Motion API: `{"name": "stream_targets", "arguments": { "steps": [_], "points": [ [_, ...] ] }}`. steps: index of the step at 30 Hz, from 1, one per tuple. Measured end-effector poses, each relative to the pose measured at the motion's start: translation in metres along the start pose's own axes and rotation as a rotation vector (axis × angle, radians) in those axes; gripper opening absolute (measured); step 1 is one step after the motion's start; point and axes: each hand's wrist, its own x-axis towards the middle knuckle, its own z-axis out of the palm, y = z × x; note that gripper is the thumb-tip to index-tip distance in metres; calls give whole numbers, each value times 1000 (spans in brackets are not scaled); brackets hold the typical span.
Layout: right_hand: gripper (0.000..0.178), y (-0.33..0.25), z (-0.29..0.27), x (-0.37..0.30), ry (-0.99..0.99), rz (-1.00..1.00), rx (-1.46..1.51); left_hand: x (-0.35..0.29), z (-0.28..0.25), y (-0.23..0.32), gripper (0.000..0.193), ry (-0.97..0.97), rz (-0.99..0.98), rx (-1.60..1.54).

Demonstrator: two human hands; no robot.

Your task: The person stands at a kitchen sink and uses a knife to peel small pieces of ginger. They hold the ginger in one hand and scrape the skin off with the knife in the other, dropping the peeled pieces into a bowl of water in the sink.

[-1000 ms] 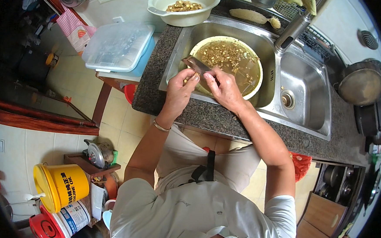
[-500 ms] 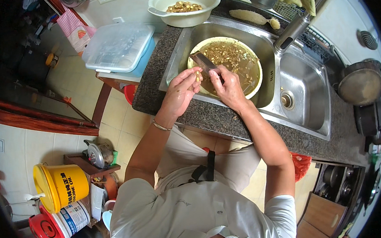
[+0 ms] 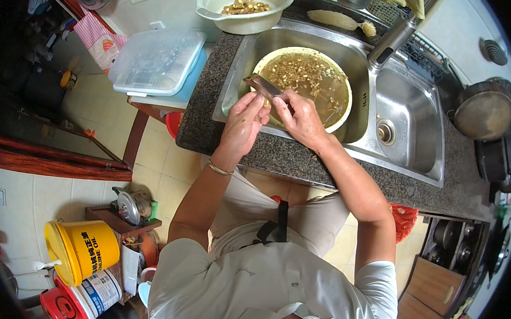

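Hands meet at upper centre: right hand (image 3: pixel 301 117) grips a stiff, flat metal knife (image 3: pixel 264 87); left hand (image 3: pixel 243 124) fingers pinch something small, likely slippery, over the round cream basin (image 3: pixel 346 110).

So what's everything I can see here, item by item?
Basin: one, pale yellow, in the left sink bowl, holding brownish water with small bits.
Bowl: one, pale green, on the counter behind the sink, holding small tan pieces.
Sink: one, steel, two bowls, set in a dark speckled counter.
Tap: one, steel, behind the sink.
Lidded box: one, clear with blue base, on a small table left of the counter.
Bucket: one, yellow, on the floor at left.
Knife: one, over the basin, in the right hand.
Hands: left hand and right hand, close together over the basin's near rim.
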Motion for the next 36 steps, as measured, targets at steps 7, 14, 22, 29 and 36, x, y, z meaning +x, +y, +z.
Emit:
{"name": "stream_targets", "arguments": {
  "steps": [7, 14, 22, 29, 36],
  "points": [
    [18, -1, 0, 3, 53, -10, -122, -1, 4, -3, 22, 0, -58, -198],
    [19, 7, -2, 1, 73, 7, -102, -3, 4, -3, 28, -7, -122, -227],
    [19, -1, -4, 2, 101, 94, -30, 0, -2, 2, 14, 113, -102, -270],
    [22, 2, -2, 1, 41, 76, 21, 0, -5, 2, 9, 123, -122, -293],
    [23, -8, -6, 2, 21, 108, 39, -2, 3, 4, 11, 127, -34, -162]
  ]
}}
